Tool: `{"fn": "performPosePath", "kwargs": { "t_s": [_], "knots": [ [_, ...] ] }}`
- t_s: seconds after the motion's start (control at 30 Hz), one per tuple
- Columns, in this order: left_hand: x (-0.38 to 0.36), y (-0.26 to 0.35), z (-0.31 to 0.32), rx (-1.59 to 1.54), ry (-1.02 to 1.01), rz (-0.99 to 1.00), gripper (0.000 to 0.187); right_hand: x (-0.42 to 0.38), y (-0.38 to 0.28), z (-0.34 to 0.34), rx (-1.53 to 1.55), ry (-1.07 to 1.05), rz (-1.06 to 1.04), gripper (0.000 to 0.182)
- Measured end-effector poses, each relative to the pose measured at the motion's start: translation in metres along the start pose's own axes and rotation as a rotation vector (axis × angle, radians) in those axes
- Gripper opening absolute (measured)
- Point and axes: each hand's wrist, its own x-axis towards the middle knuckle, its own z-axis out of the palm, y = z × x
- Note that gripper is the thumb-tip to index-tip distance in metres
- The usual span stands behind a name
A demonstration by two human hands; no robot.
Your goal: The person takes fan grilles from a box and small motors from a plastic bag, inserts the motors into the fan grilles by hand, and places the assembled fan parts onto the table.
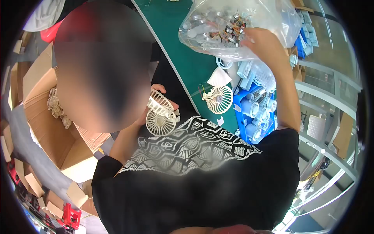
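Note:
Cream fan grilles (161,120) are held in my left hand (168,99), whose fingers are closed round their edge, over the patterned front of the black clothing. My right hand (253,39) reaches into a clear plastic bag (206,46) of small motors with thin wires (232,31). Its fingers are drawn together among the motors; what they pinch is too small to make out. Another cream round grille (219,99) with a grey centre lies on the green table (175,43), beside a white cone-shaped piece (219,77).
A blue crate (242,128) of pale blue fan housings (251,109) stands at the table's right edge. An open cardboard box (64,144) holding cream grilles (55,108) is at the left. Red items (71,216) sit at the lower left. A large blurred area covers the upper left.

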Motion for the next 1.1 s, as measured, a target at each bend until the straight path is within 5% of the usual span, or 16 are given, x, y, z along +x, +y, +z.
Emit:
{"fn": "performPosePath", "kwargs": {
  "t_s": [0.07,0.37,0.53,0.57,0.6,0.7,0.8,0.87,1.0,1.1],
  "knots": [
    [-0.003,-0.001,0.003,-0.029,0.008,0.010,0.065,0.007,-0.001,0.012,-0.028,-0.147,0.000,0.026],
    [0.000,-0.005,0.012,0.006,0.030,0.037,0.055,-0.006,-0.001,0.000,0.292,0.039,0.097,0.025],
    [-0.001,-0.003,0.022,0.187,0.078,0.084,0.074,-0.018,-0.007,-0.010,0.944,0.255,0.224,0.028],
    [-0.003,-0.004,0.023,0.220,0.057,0.099,0.090,-0.022,-0.012,-0.012,1.127,0.300,0.229,0.030],
    [-0.006,-0.006,0.020,0.303,0.003,0.128,0.109,-0.026,-0.017,-0.014,1.341,0.287,0.190,0.031],
    [-0.011,0.003,0.026,0.367,-0.059,0.110,0.120,-0.035,-0.053,-0.006,1.990,0.111,-0.006,0.039],
    [-0.013,0.010,0.019,0.451,-0.043,0.049,0.095,-0.053,-0.104,0.021,1.984,-0.117,-0.161,0.044],
    [-0.012,0.007,0.018,0.446,0.018,0.055,0.087,-0.067,-0.154,0.020,1.664,-0.152,-0.101,0.045],
    [-0.009,-0.001,0.016,0.378,-0.048,0.120,0.084,-0.062,-0.191,0.025,1.218,-0.373,-0.361,0.040],
    [-0.012,-0.005,0.019,0.268,0.085,0.080,0.077,-0.052,-0.205,0.043,0.944,-0.038,-0.627,0.031]
  ]
}}
